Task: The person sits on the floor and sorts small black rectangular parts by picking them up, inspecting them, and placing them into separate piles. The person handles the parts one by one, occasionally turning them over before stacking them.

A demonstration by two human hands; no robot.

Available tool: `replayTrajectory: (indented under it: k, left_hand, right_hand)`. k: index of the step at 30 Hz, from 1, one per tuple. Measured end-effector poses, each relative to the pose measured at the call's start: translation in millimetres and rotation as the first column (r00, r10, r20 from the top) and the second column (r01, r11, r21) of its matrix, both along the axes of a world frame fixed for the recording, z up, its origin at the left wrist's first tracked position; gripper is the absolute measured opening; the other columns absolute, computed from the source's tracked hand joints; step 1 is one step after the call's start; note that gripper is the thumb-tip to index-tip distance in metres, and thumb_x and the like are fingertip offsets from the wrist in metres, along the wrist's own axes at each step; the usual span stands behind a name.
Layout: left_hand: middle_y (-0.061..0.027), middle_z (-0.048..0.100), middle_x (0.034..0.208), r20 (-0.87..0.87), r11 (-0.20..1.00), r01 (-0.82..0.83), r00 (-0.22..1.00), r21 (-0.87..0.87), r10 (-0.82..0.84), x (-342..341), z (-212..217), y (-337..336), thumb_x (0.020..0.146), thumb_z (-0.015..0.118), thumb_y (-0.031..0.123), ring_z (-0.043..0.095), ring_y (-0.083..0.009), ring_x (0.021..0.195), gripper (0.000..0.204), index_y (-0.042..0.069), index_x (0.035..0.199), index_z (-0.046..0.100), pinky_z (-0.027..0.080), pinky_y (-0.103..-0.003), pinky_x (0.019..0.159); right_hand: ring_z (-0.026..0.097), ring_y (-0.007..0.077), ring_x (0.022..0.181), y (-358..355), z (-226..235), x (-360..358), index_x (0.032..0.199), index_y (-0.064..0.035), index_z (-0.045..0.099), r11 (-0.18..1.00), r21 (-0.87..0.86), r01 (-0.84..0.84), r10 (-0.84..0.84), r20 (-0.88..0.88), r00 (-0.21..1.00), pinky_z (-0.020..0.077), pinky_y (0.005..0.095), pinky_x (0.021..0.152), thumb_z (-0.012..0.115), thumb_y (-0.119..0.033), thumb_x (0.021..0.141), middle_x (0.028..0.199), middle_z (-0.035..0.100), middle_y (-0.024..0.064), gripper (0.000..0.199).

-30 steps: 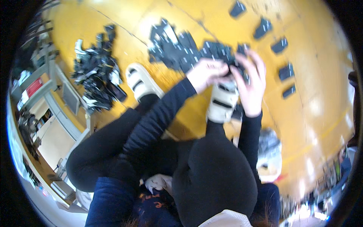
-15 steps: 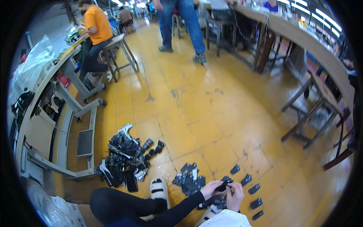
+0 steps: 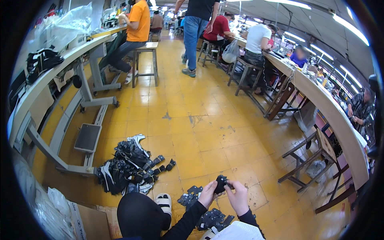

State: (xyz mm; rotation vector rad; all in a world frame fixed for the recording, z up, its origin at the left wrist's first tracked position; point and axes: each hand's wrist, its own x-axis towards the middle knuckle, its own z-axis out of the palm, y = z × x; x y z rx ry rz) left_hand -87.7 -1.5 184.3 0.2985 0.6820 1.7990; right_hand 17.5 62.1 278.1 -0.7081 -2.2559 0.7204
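Low over the yellow tiled floor (image 3: 208, 132), your two hands meet on a small black cut piece (image 3: 220, 184): the left hand (image 3: 208, 195) pinches it from the near side with fingers curled tight, and the right hand (image 3: 238, 197) closes on its other edge, so both are shut on the same piece and neither is spread wide. The piece sits between your fingertips, raised clear of the floor, just above a loose scatter of flat black pieces (image 3: 210, 218) lying by your white sandal (image 3: 164, 202). A bigger heap of black shoe parts (image 3: 124, 168) lies off to your left, near the foot of a grey metal worktop frame (image 3: 86, 138); a few single pieces (image 3: 162, 163) trail off its edge.

You look to be at the handling stage, one piece picked out and being turned or checked between both hands. The next move calls for a firm pinch with one hand before the other lets go, and a glance down so the piece lands with its like rather than in the wrong heap. Other people sit and stand far up the aisle, well apart from you
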Motion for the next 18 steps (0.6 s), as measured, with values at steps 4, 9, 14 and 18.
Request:
replayTrajectory:
  k: [4, 9, 14, 18]
  left_hand:
    - [-0.0072, 0.058, 0.118, 0.046, 0.990, -0.119, 0.992, 0.082, 0.115, -11, 27, -15, 0.100, 0.043, 0.029, 0.058, -0.0146, 0.106, 0.037, 0.003, 0.125, 0.049, 0.051, -0.032, 0.090]
    - [-0.0110, 0.054, 0.124, 0.198, 0.951, -0.270, 0.951, 0.153, 0.238, -34, 26, -29, 0.100, 0.042, 0.022, 0.054, -0.0189, 0.114, 0.037, -0.004, 0.127, 0.045, 0.046, -0.039, 0.101]
    - [-0.0109, 0.062, 0.111, 0.227, 0.841, -0.540, 0.819, -0.002, 0.527, -39, 21, -24, 0.097, 0.049, 0.021, 0.060, -0.0195, 0.102, 0.029, -0.002, 0.114, 0.056, 0.049, -0.035, 0.088]
    - [-0.0090, 0.064, 0.110, 0.167, 0.837, -0.531, 0.820, -0.134, 0.547, -39, 2, -29, 0.098, 0.050, 0.020, 0.062, -0.0179, 0.100, 0.024, 0.003, 0.111, 0.059, 0.052, -0.036, 0.088]
  right_hand:
    - [0.063, 0.0262, 0.071, 5, 25, -27, 0.093, 0.0026, 0.063, 0.992, 0.006, -0.123, 0.122, 0.084, 0.989, 0.0500, 0.0322, 0.064, 0.067, -0.003, 0.078, 0.082, 0.064, 0.0159, 0.016]
    - [0.063, 0.0271, 0.069, 14, 38, -69, 0.093, 0.0037, 0.063, 0.953, -0.077, -0.293, 0.303, 0.185, 0.935, 0.0501, 0.0329, 0.064, 0.067, -0.004, 0.079, 0.080, 0.064, 0.0170, 0.017]
    - [0.055, 0.0127, 0.062, 31, 19, -104, 0.095, 0.0028, 0.065, 0.895, -0.339, -0.290, 0.380, 0.237, 0.894, 0.0461, 0.0271, 0.060, 0.070, -0.009, 0.078, 0.069, 0.060, 0.0091, 0.022]
    - [0.046, 0.0040, 0.071, 32, -10, -104, 0.118, 0.0002, 0.056, 0.749, -0.597, -0.287, 0.415, 0.086, 0.906, 0.0408, 0.0184, 0.064, 0.068, 0.000, 0.080, 0.080, 0.050, -0.0029, 0.040]
